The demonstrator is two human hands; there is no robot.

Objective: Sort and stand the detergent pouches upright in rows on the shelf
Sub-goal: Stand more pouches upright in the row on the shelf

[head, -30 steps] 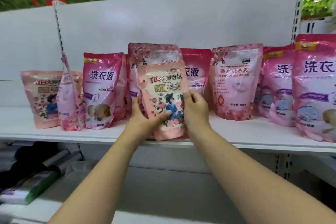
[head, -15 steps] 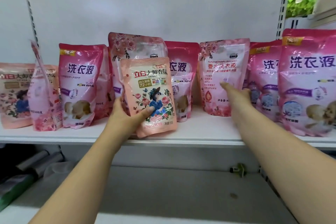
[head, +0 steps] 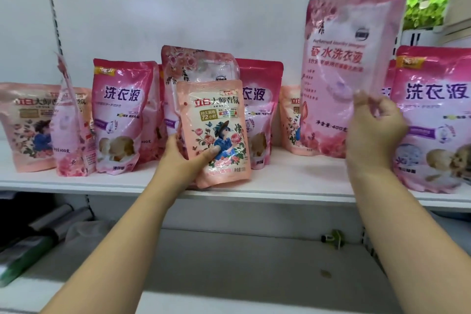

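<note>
My left hand (head: 187,158) grips a peach floral pouch (head: 216,132) by its lower left edge, standing it at the front of the white shelf (head: 293,183). My right hand (head: 374,132) pinches the right edge of a tall pale pink rose pouch (head: 344,64) and holds it lifted above the shelf. Behind it a second peach pouch (head: 289,117) shows. More pouches stand along the shelf: a deep pink one (head: 122,115), a rose one (head: 198,66) behind the held peach pouch, another deep pink one (head: 260,109), and a large one (head: 433,120) at the right.
At the far left stand a peach pouch (head: 25,125) and a narrow rose pouch (head: 71,130) turned sideways. A lower shelf (head: 229,267) lies below, with dark rolls (head: 51,224) at its left. The white back panel (head: 178,20) closes the shelf behind.
My right hand left the peach pouch, reached to the pale pink rose pouch on the right, took hold of it and lifted it off the shelf. My left hand kept the peach pouch.
</note>
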